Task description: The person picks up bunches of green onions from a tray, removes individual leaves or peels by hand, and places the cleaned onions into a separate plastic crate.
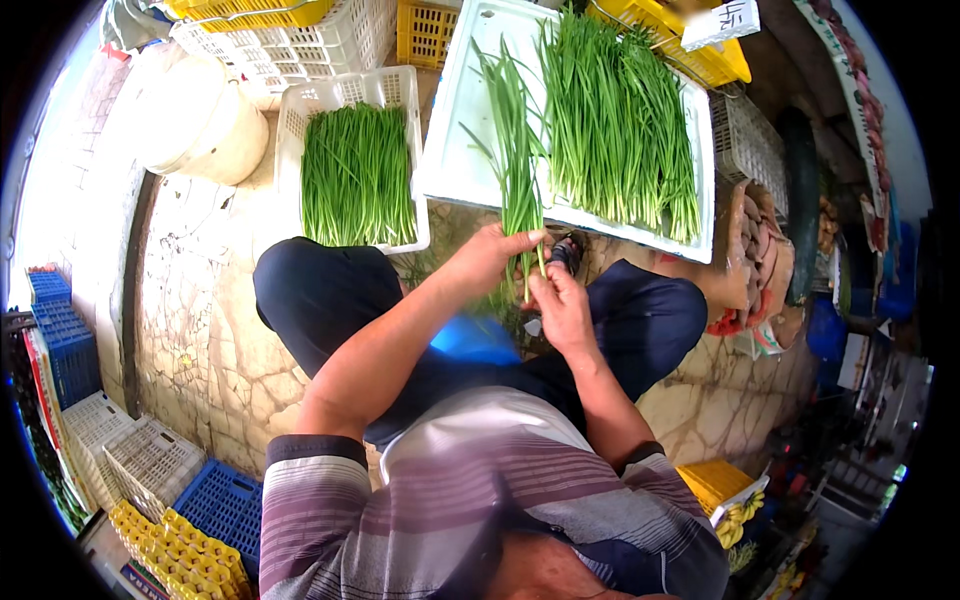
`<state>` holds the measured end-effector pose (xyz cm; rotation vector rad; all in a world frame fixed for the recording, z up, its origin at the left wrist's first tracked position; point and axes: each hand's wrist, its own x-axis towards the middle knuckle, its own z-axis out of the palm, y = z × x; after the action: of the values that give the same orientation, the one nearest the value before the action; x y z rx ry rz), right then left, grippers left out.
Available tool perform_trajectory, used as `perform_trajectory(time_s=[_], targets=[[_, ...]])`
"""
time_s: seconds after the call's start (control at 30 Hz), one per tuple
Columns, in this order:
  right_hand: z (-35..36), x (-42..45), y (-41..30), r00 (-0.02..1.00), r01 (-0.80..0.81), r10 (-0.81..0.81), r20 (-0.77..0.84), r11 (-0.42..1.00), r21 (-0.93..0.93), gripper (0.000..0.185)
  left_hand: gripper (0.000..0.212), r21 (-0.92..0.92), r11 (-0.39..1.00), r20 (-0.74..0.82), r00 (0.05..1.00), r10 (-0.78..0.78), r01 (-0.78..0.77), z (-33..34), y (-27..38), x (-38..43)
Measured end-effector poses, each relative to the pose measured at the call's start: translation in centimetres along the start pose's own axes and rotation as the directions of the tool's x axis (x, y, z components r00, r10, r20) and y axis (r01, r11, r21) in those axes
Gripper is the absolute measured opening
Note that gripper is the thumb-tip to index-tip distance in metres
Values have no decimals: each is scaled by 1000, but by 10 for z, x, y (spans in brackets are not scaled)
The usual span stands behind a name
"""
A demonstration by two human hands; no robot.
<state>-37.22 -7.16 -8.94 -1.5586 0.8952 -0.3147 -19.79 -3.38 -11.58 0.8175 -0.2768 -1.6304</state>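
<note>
My left hand (487, 257) grips a small bunch of garlic chives (516, 161) near its pale lower ends, with the thumb laid across the stalks. The green leaves point away from me over the rim of a white foam tray (469, 112). Close beside it, my right hand (561, 306) pinches the lower end of a stalk at the bunch's right side; its fingertips are partly hidden. A thick layer of garlic chives (615, 127) fills the right part of the tray. More chives (358, 176) stand packed in a white plastic basket (289, 120) on the left.
Loose green trimmings (491, 304) lie on the stone floor (225, 300) between my legs. A white bucket (217, 127) stands at the left. Behind are stacked crates (330, 45). An open cardboard box (765, 255) of root vegetables is at right, near a dark winter melon (801, 195).
</note>
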Motion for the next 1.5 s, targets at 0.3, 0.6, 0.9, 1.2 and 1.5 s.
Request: perform_trajectory(time_s=[0.3, 0.6, 0.9, 1.2, 1.5], targets=[[14, -5, -7, 995, 34, 5, 95, 915, -402, 19, 22, -54, 998, -66, 997, -28, 25, 6, -1, -13], [-27, 13, -5, 961, -166, 100, 259, 954, 249, 31, 20, 298, 934, -235, 964, -126, 195, 11, -14, -81], [-37, 48, -1, 976, -212, 139, 170, 793, 571, 30, 29, 371, 858, -286, 923, -259, 356, -3, -43, -103], [-61, 56, 2, 996, -86, 87, 22, 861, 501, 21, 27, 430, 817, -326, 910, -258, 385, -7, -46, -105], [-125, 56, -24, 990, 39, -11, -140, 979, 202, 23, 26, 372, 858, -322, 916, -237, 353, -15, -47, -107]])
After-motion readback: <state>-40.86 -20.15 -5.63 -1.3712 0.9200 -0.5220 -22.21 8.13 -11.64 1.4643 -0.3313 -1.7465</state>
